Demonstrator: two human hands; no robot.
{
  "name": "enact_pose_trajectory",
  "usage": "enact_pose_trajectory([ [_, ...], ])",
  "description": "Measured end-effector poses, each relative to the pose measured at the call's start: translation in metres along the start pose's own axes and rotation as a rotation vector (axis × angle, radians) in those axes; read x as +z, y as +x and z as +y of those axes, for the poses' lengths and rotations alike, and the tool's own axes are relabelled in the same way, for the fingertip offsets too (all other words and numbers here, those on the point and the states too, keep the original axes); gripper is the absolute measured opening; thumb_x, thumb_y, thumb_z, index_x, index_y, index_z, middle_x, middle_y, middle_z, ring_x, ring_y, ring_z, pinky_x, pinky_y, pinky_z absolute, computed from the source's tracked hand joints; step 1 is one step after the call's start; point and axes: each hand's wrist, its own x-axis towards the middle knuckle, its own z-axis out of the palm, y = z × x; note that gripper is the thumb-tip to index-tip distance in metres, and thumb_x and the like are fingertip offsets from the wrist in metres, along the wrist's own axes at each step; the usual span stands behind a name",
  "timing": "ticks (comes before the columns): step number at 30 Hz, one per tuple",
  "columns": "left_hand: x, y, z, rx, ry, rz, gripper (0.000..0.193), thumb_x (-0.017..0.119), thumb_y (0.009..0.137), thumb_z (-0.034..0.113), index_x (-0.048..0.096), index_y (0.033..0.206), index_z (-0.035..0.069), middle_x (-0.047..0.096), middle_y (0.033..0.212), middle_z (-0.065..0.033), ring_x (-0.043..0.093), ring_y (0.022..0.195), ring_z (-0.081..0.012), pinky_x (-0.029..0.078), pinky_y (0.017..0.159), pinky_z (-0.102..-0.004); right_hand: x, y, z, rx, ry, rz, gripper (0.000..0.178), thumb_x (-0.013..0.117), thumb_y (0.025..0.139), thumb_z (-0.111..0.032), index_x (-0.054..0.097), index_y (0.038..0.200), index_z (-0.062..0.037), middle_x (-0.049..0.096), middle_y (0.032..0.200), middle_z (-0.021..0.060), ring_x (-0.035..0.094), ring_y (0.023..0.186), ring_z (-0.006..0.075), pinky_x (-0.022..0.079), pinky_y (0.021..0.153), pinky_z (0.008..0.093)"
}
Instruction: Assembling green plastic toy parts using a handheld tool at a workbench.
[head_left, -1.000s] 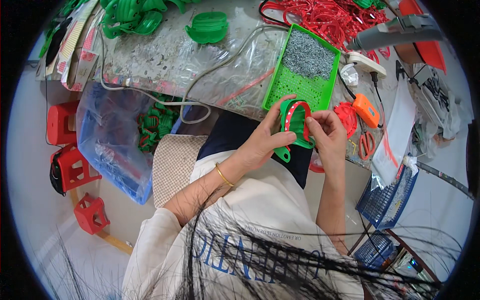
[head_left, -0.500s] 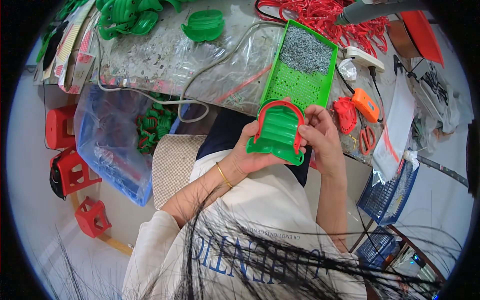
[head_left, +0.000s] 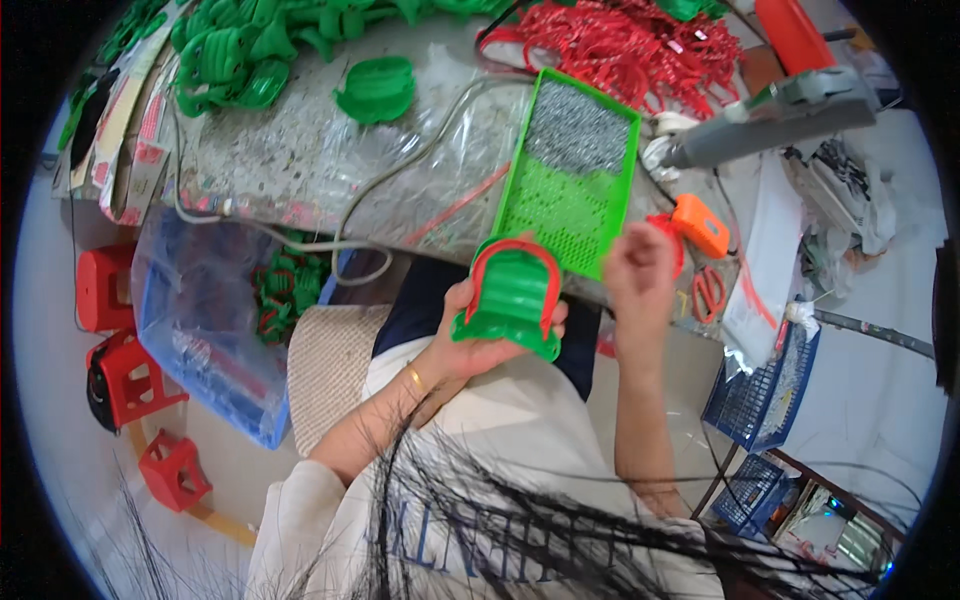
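My left hand is closed around a green ribbed plastic piece that has a red U-shaped strip along its rim. The piece sits tilted above my lap, its inner side facing up. Off to the right, my right hand is raised beside the near end of a green tray, apart from the held piece. Motion smears its fingers, so what they hold, if anything, cannot be made out. Small silvery metal parts fill the far half of the tray.
Red straps and green plastic pieces are heaped on the table. A grey tubular tool juts in from the right, above an orange device and red-handled scissors. A plastic-lined blue bin stands left, near red stools.
My right hand has left the green piece and moved right, toward the tray's near corner. My left hand still holds the piece. The whole view has shifted, bringing more of the grey tool in.
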Motion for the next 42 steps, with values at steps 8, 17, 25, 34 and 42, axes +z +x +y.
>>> enact_pose_trajectory([
  [8, 0.004, -0.006, -0.007, -0.085, 0.047, 0.118, 0.082, 0.076, 0.066, 0.038, 0.036, 0.138, 0.030, 0.051, 0.119, -0.0071, 0.050, 0.099, -0.0374, 0.041, 0.086, -0.0492, -0.040, 0.082, -0.083, -0.629, -0.012, 0.340, 0.054, 0.057, 0.090, -0.019, 0.035, 0.136, -0.0031, 0.059, 0.111, 0.0127, 0.052, 0.111, 0.0229, 0.039, 0.095, 0.0359],
  [17, 0.001, -0.005, -0.013, -0.207, 0.197, 0.134, 0.086, 0.072, 0.067, 0.040, 0.030, 0.141, 0.024, 0.051, 0.120, -0.0122, 0.054, 0.102, -0.0379, 0.044, 0.089, -0.0507, -0.061, 0.112, -0.121, -0.337, 0.274, -0.960, 0.061, 0.075, 0.076, -0.021, 0.046, 0.126, -0.0010, 0.057, 0.076, 0.0069, 0.061, 0.073, 0.0189, 0.049, 0.067, 0.0313],
  [25, -0.007, -0.009, -0.019, -0.248, 0.169, 0.188, 0.083, 0.071, 0.068, 0.039, 0.031, 0.140, 0.025, 0.051, 0.120, -0.0119, 0.054, 0.102, -0.0377, 0.043, 0.091, -0.0508, -0.046, 0.056, -0.107, -0.335, 0.421, -0.722, 0.030, 0.075, 0.077, -0.023, 0.054, 0.090, -0.0064, 0.050, 0.055, -0.0001, 0.055, 0.049, 0.0145, 0.041, 0.043, 0.0254],
  [34, -0.012, -0.009, -0.025, -0.116, 0.091, 0.265, 0.077, 0.074, 0.069, 0.038, 0.036, 0.136, 0.026, 0.050, 0.119, -0.0082, 0.051, 0.103, -0.0357, 0.043, 0.091, -0.0498, -0.028, 0.036, -0.043, -0.400, 0.064, 0.152, 0.020, 0.062, 0.077, -0.002, 0.052, 0.095, -0.0016, 0.049, 0.065, 0.0038, 0.049, 0.054, 0.0138, 0.039, 0.051, 0.0252],
  [42, -0.020, -0.012, -0.026, -0.117, 0.105, 0.202, 0.073, 0.065, 0.077, 0.041, 0.032, 0.138, 0.021, 0.050, 0.120, -0.0128, 0.054, 0.105, -0.0332, 0.043, 0.095, -0.0482, -0.019, 0.048, 0.008, -0.417, 0.162, 0.323, 0.018, 0.062, 0.081, 0.000, 0.054, 0.097, -0.0006, 0.054, 0.071, 0.0036, 0.051, 0.057, 0.0114, 0.042, 0.054, 0.0255],
])
